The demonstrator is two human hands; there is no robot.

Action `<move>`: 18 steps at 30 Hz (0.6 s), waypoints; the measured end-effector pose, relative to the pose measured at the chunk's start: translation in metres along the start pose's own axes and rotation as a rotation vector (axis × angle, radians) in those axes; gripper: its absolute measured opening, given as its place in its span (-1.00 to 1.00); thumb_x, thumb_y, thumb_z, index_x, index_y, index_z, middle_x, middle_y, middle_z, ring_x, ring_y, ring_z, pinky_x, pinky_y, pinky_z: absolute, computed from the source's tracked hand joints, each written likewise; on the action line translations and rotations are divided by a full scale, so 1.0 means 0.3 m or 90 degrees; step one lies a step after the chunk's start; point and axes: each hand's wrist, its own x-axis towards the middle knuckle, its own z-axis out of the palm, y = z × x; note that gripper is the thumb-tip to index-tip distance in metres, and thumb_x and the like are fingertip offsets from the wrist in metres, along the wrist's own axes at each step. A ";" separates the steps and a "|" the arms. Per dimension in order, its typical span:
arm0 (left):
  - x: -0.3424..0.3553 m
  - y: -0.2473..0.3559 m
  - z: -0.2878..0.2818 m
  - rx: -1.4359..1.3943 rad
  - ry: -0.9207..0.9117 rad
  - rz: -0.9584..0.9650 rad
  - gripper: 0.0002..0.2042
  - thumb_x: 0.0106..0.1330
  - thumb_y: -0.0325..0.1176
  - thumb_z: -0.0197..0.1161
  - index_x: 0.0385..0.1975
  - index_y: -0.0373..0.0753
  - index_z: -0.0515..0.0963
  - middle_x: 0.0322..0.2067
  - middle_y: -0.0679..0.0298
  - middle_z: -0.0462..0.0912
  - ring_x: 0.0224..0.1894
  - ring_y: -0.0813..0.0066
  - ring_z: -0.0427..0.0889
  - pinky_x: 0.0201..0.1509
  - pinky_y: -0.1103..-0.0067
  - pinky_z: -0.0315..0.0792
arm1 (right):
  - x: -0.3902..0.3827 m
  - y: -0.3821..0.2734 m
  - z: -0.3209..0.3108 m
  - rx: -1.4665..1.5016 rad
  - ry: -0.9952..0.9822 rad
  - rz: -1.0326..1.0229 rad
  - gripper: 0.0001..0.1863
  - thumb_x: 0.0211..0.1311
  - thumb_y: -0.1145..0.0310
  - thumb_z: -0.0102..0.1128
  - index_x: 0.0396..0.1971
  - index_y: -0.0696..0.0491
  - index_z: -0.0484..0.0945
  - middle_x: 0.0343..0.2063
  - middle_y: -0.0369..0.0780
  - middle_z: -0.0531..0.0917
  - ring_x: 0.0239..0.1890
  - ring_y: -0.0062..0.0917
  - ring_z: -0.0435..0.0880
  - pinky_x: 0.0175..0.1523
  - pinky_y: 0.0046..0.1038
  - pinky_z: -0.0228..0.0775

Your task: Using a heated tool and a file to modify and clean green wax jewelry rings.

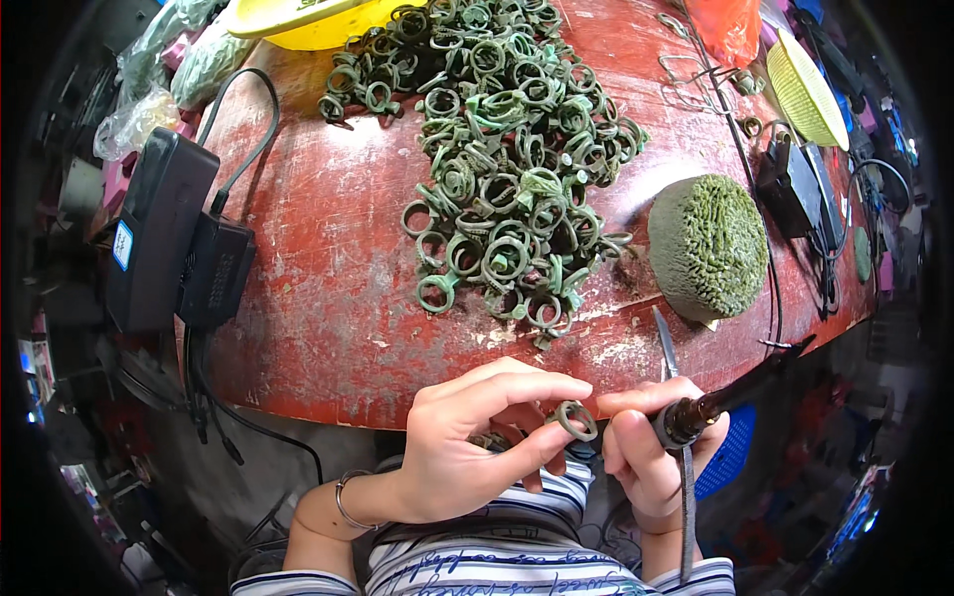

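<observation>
My left hand point(472, 437) pinches a dull green metal ring point(576, 421) between thumb and fingers, just over the table's front edge. More greenish pieces seem to be tucked in its palm, mostly hidden by the fingers. Close by on the right, my right hand point(646, 447) is closed round a dark, cylindrical handpiece point(686, 421). A long, thin metal tool point(668, 343) with a pointed end also runs through that hand; its middle is covered by the fingers. A large heap of green, corroded-looking rings point(507, 169) lies beyond my hands.
The red, scuffed table point(308, 328) carries a round block with a rough green top point(711, 248) at right. Black power boxes point(164, 233) with cables stand at left, another black box point(795, 189) at right. Yellow basket point(308, 22) and pale yellow basket point(807, 89) sit farther back.
</observation>
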 end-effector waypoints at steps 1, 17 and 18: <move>-0.004 -0.002 -0.003 0.000 0.002 0.000 -0.79 0.06 -0.64 0.18 -0.27 -0.47 0.45 -0.41 0.10 0.51 -0.54 0.46 0.61 -0.67 0.73 0.48 | 0.004 0.013 -0.011 -0.099 0.001 -0.041 -0.87 -0.01 0.57 0.18 -0.39 0.22 0.56 -0.67 -0.24 0.56 -0.68 -0.71 0.46 -0.59 -0.67 0.23; -0.028 0.002 -0.067 -0.058 0.125 -0.092 -0.90 0.03 -0.56 0.25 -0.43 -0.35 0.53 -0.51 0.35 0.49 -0.52 0.72 0.42 -0.44 0.75 0.30 | 0.117 0.051 0.056 -0.556 -0.012 -0.250 -0.69 -0.19 0.59 0.25 -0.33 0.11 0.46 -0.60 -0.13 0.51 -0.59 -0.32 0.51 -0.48 -0.48 0.34; -0.022 0.001 -0.062 -0.059 0.124 -0.091 -0.90 0.03 -0.56 0.25 -0.43 -0.35 0.53 -0.51 0.35 0.49 -0.52 0.72 0.42 -0.44 0.75 0.30 | 0.117 0.046 0.050 -0.539 -0.028 -0.202 -0.74 -0.15 0.57 0.26 -0.36 0.13 0.46 -0.64 -0.16 0.51 -0.63 -0.40 0.51 -0.51 -0.51 0.33</move>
